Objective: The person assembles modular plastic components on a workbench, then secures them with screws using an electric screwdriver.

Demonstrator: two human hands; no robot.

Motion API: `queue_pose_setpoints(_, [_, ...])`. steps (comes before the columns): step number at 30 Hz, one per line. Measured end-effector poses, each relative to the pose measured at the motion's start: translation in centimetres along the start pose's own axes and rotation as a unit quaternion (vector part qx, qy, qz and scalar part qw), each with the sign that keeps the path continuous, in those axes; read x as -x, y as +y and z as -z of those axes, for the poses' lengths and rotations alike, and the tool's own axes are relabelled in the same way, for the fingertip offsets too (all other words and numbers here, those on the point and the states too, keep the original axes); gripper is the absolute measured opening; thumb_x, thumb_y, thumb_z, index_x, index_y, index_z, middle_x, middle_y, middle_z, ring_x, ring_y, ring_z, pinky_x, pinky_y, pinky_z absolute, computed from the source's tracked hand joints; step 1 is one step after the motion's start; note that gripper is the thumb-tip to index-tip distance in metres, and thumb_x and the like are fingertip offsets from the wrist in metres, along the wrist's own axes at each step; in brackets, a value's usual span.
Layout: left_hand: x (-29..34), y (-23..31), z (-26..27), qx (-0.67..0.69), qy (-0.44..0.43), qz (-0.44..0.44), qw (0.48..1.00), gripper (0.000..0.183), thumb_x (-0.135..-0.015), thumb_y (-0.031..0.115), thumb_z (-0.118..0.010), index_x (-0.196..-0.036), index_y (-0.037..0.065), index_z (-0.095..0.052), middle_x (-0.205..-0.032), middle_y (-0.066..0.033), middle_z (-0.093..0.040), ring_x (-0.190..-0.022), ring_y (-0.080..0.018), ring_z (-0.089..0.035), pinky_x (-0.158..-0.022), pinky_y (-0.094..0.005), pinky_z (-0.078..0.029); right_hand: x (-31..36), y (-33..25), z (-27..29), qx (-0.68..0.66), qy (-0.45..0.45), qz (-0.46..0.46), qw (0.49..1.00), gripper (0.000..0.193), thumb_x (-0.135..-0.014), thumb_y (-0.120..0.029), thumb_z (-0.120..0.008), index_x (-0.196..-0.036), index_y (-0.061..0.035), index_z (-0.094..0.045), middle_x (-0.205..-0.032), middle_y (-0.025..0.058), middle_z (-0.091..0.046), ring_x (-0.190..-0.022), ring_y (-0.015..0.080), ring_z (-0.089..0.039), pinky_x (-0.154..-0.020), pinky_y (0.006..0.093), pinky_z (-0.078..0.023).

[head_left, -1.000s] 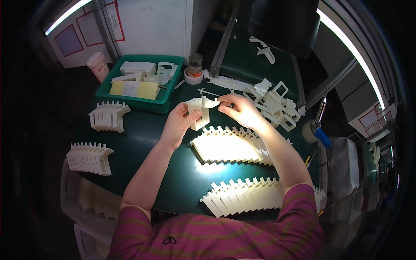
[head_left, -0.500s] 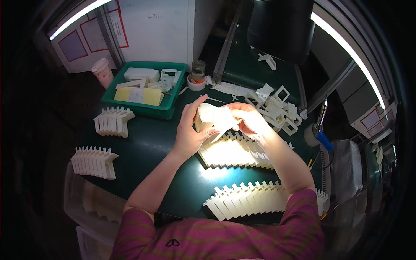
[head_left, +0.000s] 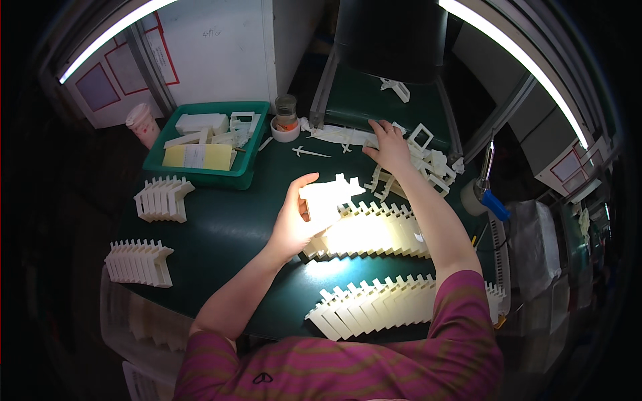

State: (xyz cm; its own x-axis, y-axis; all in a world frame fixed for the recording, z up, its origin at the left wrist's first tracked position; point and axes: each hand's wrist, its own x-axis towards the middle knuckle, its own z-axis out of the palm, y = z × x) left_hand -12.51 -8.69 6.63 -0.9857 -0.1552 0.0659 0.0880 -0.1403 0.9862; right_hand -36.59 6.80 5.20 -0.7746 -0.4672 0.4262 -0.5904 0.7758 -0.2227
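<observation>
My left hand (head_left: 290, 219) is closed around a white moulded plastic part (head_left: 324, 202), raised above the bench and washed out by bright light, so its detail is lost. The part's notched end points up and to the right. My right hand (head_left: 391, 148) reaches forward to the left side of a heap of white plastic frames (head_left: 438, 162), fingers apart and nothing visible in them. Just below the held part stands a row of upright white plastic parts (head_left: 374, 230). A second such row (head_left: 381, 304) lies nearer to me.
Two shorter rows of white parts (head_left: 162, 199) (head_left: 138, 262) stand at the left. Behind them is a green tray (head_left: 251, 175) of parts. A glass jar (head_left: 286, 110), thin white scraps (head_left: 311, 153) and a blue-handled tool (head_left: 495, 206) in a holder surround the green bench (head_left: 227, 227).
My right hand has left the white plastic part and moved forward to the heap's edge. My left hand keeps the part, now turned with its notched end showing. The view has shifted slightly.
</observation>
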Motion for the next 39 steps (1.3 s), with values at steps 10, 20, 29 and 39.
queue_pose_setpoints(10, [0.3, 0.0, -0.1, 0.034, -0.014, -0.009, 0.999, 0.073, -0.072, -0.003, -0.069, -0.135, 0.01, -0.033, -0.118, -0.0073, -0.052, -0.112, -0.0173, -0.051, -0.096, -0.0329, -0.043, -1.4, 1.0, -3.4, 0.239, -0.022, 0.063, 0.969, 0.033, -0.081, -0.011, -0.055, -0.113, -0.009, -0.059, -0.127, 0.0096, -0.05, -0.124, 0.0268, -0.041, -0.098, 0.0488, -0.037])
queue_pose_setpoints(20, [0.8, 0.1, -0.2, 0.045, -0.002, -0.013, 0.999, 0.071, -0.074, -0.006, -0.064, -0.135, 0.009, -0.032, -0.12, -0.0093, -0.052, -0.114, -0.0189, -0.052, -0.097, -0.0344, -0.043, -1.9, -0.5, 0.6, 0.136, -0.005, -0.003, 0.991, 0.02, -0.076, -0.015, -0.064, -0.095, -0.0083, -0.068, -0.11, 0.0074, -0.06, -0.115, 0.0228, -0.05, -0.094, 0.043, -0.039])
queue_pose_setpoints(29, [0.3, 0.3, 1.2, 0.339, 0.1, 0.084, 0.932, 0.049, -0.095, 0.026, -0.049, -0.137, 0.011, -0.03, -0.124, -0.0121, -0.051, -0.113, -0.0236, -0.053, -0.092, -0.0407, -0.047, 4.9, -6.5, 4.7, -0.684, -0.056, -0.057, 0.725, 0.017, -0.088, -0.016, -0.062, -0.098, -0.0016, -0.062, -0.099, 0.0091, -0.06, -0.09, 0.016, -0.059, -0.077, 0.0272, -0.049])
queue_pose_setpoints(39, [1.8, 0.0, -1.1, 0.23, 0.039, -0.039, 0.972, 0.065, -0.081, -0.006, -0.052, -0.138, 0.011, -0.026, -0.133, -0.0087, -0.036, -0.125, -0.0205, -0.04, -0.101, -0.0348, -0.039, 14.6, -6.1, 2.6, -0.608, -0.211, 0.046, 0.764, 0.03, -0.076, 0.003, -0.061, -0.105, -0.0044, -0.063, -0.112, 0.0187, -0.061, -0.103, 0.0334, -0.06, -0.086, 0.0354, -0.049])
